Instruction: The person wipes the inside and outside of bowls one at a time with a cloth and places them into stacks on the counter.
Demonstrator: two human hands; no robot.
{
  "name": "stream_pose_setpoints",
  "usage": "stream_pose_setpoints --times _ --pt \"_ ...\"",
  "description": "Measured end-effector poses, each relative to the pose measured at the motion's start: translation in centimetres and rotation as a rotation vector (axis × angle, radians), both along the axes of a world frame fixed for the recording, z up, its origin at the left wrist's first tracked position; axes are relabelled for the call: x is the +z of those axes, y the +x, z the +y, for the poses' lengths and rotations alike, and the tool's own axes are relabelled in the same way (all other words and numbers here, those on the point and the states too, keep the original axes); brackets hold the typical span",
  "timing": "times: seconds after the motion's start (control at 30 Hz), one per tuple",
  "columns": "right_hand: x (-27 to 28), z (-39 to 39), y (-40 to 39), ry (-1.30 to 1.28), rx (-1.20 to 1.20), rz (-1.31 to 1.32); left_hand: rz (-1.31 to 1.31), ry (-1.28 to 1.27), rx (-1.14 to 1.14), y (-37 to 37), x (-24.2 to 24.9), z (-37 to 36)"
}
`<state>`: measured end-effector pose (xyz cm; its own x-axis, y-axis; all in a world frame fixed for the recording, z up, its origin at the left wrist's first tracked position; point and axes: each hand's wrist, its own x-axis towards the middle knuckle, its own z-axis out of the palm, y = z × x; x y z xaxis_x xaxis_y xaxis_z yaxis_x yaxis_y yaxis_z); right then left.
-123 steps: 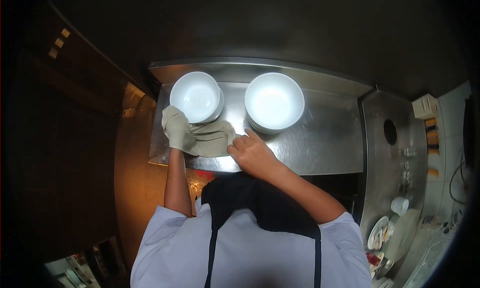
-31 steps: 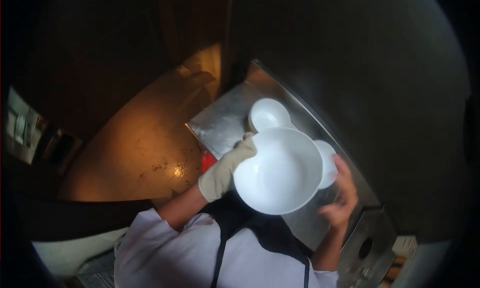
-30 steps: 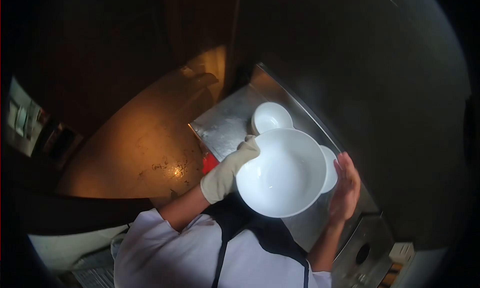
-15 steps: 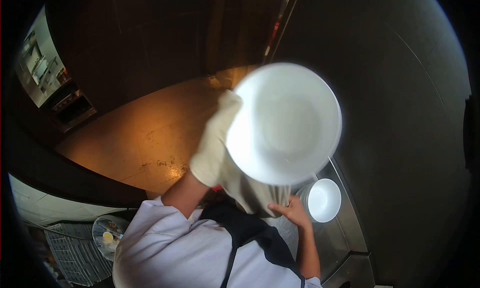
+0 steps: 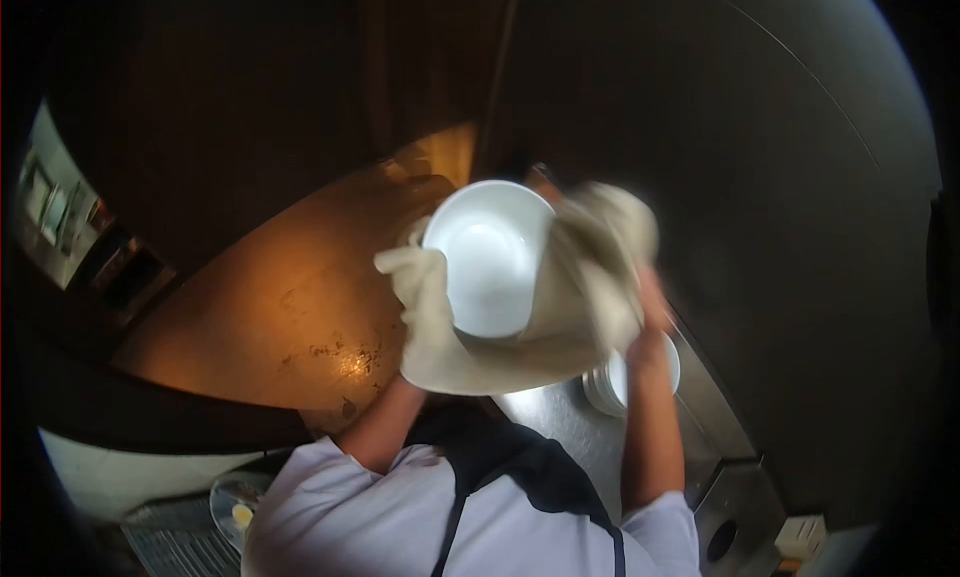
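I hold a white bowl up in front of me, tilted on its side with the inside facing me. My left hand, wrapped in a beige cloth, grips the bowl's left rim. My right hand is blurred and bunched in the other end of the cloth, pressed against the bowl's right side. The cloth hangs in a loop under the bowl. Below my right forearm a stack of white bowls stands on the steel counter.
The steel counter runs down to the right, with a round hole in its lower section. An orange-lit tiled floor lies to the left. A plate with food scraps and a rack sit at the lower left. Dark walls surround the rest.
My right hand came up from under the bowl and now holds the cloth against its right side. The bowl has turned and sits lower and smaller in view.
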<state>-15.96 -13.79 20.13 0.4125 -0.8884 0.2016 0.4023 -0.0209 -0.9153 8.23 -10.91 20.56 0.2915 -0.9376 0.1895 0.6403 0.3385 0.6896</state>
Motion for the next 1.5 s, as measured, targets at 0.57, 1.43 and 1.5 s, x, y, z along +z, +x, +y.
stream_pose_setpoints --times 0.57,1.43,1.5 --pt "-3.6 -2.1 5.3 -0.719 0.012 1.456 -0.049 0.126 -0.139 -3.8 -6.1 -3.1" --pt "-5.8 -1.1 -0.4 -0.763 -0.351 1.504 -1.518 -0.398 0.340 -1.9 -11.2 -5.1" --pt "-3.3 -0.6 -1.5 -0.792 -0.679 1.391 -1.855 -0.191 0.425 -2.2 -15.5 -6.7"
